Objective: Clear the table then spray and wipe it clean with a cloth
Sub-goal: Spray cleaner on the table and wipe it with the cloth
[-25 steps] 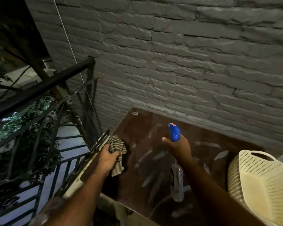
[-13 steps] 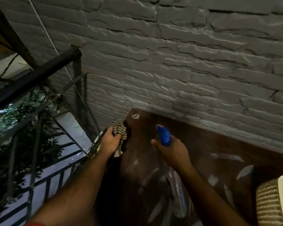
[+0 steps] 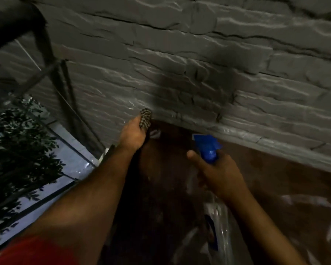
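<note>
From here the brown table (image 3: pixel 275 180) shows nothing left on it, so I judge clearing done; pale wet streaks on its right and near parts suggest spraying is well along. My left hand (image 3: pixel 133 135) has its grip clamped on the checked cloth (image 3: pixel 146 118) at the far left corner by the wall (image 3: pixel 199 54). My right hand (image 3: pixel 221 175) is wrapped round the spray bottle (image 3: pixel 208 150) over the middle, so most wiping looks left.
</note>
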The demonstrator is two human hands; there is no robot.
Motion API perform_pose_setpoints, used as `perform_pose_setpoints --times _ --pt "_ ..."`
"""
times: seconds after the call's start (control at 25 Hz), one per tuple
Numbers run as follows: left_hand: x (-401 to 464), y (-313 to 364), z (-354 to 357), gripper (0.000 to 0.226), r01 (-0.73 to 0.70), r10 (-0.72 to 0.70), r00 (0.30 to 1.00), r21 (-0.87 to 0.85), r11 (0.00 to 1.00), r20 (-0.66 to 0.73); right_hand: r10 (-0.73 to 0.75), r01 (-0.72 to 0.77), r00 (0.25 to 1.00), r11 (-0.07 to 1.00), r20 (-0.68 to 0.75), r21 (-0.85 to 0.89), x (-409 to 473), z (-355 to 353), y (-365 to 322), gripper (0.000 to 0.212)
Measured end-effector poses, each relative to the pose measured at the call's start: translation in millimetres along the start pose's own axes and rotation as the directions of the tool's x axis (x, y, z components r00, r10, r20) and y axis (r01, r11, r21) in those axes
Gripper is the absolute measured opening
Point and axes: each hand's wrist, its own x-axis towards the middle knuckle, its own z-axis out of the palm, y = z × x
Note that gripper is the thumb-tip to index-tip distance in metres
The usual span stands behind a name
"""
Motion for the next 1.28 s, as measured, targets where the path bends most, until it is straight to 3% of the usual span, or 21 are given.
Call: perform_pose_setpoints --times 0.08,0.2,0.28,0.4,0.48,0.56,0.64,0.68,0.76,0.84,0.92,1.0,1.04,1.08,1.2,1.24,1.28 --pt "-1 7 31 0.047 -0.162 0.148 0.985 0.172 0.972 0.089 0.008 -0.009 1.000 0.999 0.020 0.039 3 3 0 0.051" --pt "-57 10 73 0.053 -0.442 0.403 0.897 0.355 0.824 0.182 0.033 -0.038 0.998 0.996 0.059 0.079 8 8 -1 0.067" --pt "-72 -17 69 0.047 -0.425 0.395 0.905 0.331 0.843 0.155 0.037 -0.041 0.997 0.998 0.072 0.057 7 10 -2 0.063" --pt "-9 -21 55 0.050 -0.187 0.215 0.975 0.338 0.923 -0.050 0.008 -0.011 0.997 0.999 0.071 0.038 10 15 -3 0.050" --pt "8 13 60 0.053 -0.159 0.166 0.986 0.326 0.932 0.004 0.005 -0.008 0.998 0.998 0.064 0.057 17 18 -1 0.050" --pt "-24 26 82 0.056 -0.366 0.347 0.930 0.433 0.824 0.124 0.017 -0.022 0.998 0.996 0.059 0.088 20 19 2 0.051" --pt "-65 -6 80 0.054 -0.575 0.534 0.815 0.424 0.700 0.223 0.033 -0.039 0.997 0.995 0.072 0.091 16 20 3 0.056" --pt "-59 -21 71 0.051 -0.564 0.544 0.822 0.369 0.739 0.169 0.037 -0.044 0.996 0.995 0.082 0.089 14 19 3 0.062" --pt "-14 -23 55 0.049 -0.304 0.313 0.949 0.296 0.905 0.017 0.031 -0.038 0.995 0.996 0.098 0.076 12 20 1 0.070" --pt "13 7 54 0.055 -0.123 0.121 0.992 0.268 0.956 0.025 0.031 -0.039 0.994 0.996 0.103 0.078 14 22 0 0.074" --pt "-9 25 68 0.059 -0.344 0.321 0.939 0.389 0.855 0.124 0.050 -0.060 0.993 0.994 0.108 0.091 16 22 0 0.073" --pt "-55 -4 68 0.056 -0.609 0.542 0.792 0.325 0.723 0.280 0.064 -0.074 0.992 0.993 0.110 0.092 12 23 0 0.067" --pt "-60 -23 56 0.053 -0.634 0.575 0.773 0.268 0.726 0.269 0.076 -0.086 0.991 0.993 0.115 0.087 10 23 1 0.065" --pt "-46 -36 48 0.052 -0.602 0.564 0.798 0.223 0.767 0.214 0.086 -0.095 0.989 0.992 0.117 0.081 7 23 1 0.063" --pt "27 -20 42 0.055 -0.247 0.237 0.969 0.246 0.937 0.067 0.071 -0.080 0.992 0.994 0.108 0.081 6 30 3 0.057" --pt "33 -2 50 0.057 -0.177 0.164 0.984 0.253 0.951 0.070 0.066 -0.075 0.993 0.994 0.100 0.081 8 32 6 0.060" --pt "25 10 61 0.058 -0.222 0.207 0.975 0.300 0.928 0.081 0.076 -0.084 0.992 0.993 0.098 0.084 10 34 7 0.063"
